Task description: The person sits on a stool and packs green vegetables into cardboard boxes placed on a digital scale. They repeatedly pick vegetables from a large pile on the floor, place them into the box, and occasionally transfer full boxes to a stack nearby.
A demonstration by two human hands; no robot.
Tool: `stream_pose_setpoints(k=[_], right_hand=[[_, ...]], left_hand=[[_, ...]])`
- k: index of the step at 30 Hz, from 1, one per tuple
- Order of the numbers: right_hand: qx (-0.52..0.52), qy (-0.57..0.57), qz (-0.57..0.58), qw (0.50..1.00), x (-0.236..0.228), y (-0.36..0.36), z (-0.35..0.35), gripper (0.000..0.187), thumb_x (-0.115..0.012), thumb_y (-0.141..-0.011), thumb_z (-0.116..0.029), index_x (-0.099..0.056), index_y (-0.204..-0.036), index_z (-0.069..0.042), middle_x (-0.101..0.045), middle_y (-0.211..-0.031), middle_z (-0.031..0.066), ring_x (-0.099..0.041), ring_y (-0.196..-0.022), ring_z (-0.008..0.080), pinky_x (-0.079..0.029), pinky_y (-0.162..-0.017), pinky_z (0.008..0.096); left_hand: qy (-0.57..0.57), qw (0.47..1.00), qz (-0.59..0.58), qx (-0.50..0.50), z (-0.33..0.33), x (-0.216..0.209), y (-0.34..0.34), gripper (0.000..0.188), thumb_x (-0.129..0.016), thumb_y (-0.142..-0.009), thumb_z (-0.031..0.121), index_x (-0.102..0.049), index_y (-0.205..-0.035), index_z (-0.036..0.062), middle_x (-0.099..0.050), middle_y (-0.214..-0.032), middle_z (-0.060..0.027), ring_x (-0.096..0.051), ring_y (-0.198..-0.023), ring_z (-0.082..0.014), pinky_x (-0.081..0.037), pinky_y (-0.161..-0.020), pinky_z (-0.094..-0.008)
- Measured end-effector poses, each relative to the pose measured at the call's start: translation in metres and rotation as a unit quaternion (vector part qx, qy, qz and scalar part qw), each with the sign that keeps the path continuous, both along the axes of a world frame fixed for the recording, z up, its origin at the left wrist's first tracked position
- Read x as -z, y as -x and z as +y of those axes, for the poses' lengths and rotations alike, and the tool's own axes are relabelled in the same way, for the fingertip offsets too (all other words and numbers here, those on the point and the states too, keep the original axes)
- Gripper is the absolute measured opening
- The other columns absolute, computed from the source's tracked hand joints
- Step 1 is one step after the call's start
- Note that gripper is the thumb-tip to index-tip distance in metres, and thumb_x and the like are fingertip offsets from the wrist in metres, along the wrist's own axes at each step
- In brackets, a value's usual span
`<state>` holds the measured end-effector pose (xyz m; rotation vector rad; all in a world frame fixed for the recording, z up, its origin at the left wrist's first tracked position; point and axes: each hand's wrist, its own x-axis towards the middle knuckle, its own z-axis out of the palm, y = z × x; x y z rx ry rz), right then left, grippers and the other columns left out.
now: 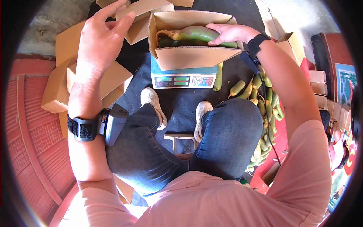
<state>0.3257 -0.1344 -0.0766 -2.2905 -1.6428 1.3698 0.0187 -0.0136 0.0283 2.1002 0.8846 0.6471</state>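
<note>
An open cardboard box [193, 58] stands on a white and teal digital scale [159, 82]. Inside it lies a long green radish [189, 34] with a brownish, rooty left end; more green shows beneath. My right hand [228, 34] reaches into the box's right side, its thumb on the near side of the radish and its fingers over the far side. My left hand [102, 38] is raised left of the box, holding nothing, with thumb and fingers apart. Whether its fingertips touch the cartons behind cannot be made out.
More cartons [113, 77] stand open at the left, with another [145, 22] behind. A heap of green radishes [266, 113] lies right of my knee; one radish [218, 77] lies beside the scale. At far right sits another person [336, 145]. A wooden stool frame [181, 138] is between my feet.
</note>
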Motion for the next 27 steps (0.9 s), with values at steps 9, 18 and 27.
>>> stream_pose_setpoints(k=[9, 18, 27], right_hand=[[-0.019, -0.033, 0.019, 0.999, 0.018, 0.011, 0.008, 0.063, -0.064, -0.088, -0.029, -0.033, -0.139, -0.009, -0.050, -0.130, 0.0158, -0.046, -0.119, 0.0259, -0.037, -0.100, 0.0336], [-0.070, -0.081, -0.034, 0.994, 0.030, 0.016, 0.003, 0.067, -0.073, -0.078, -0.013, -0.043, -0.138, -0.013, -0.049, -0.130, 0.0139, -0.047, -0.119, 0.0224, -0.041, -0.097, 0.0322], [0.167, -0.251, 0.180, 0.936, -0.037, 0.010, -0.021, 0.043, -0.061, -0.091, -0.012, -0.047, -0.130, -0.002, -0.063, -0.105, 0.0081, -0.057, -0.102, 0.0150, -0.045, -0.089, 0.0290]], left_hand=[[0.005, 1.000, 0.005, 0.001, -0.007, -0.004, -0.009, 0.039, -0.060, -0.088, 0.015, -0.055, -0.124, 0.0004, -0.063, -0.105, -0.0101, -0.064, -0.087, -0.0134, -0.052, -0.075, -0.0264], [-0.094, 0.995, -0.036, 0.005, -0.029, -0.006, -0.016, 0.040, -0.059, -0.088, 0.011, -0.053, -0.121, -0.0096, -0.065, -0.086, -0.0107, -0.059, -0.070, -0.0099, -0.049, -0.060, -0.0232], [0.010, 1.000, -0.005, -0.018, -0.003, 0.007, -0.004, 0.041, -0.060, -0.088, 0.013, -0.052, -0.125, -0.0038, -0.063, -0.106, -0.0131, -0.063, -0.082, -0.0138, -0.052, -0.070, -0.0260]])
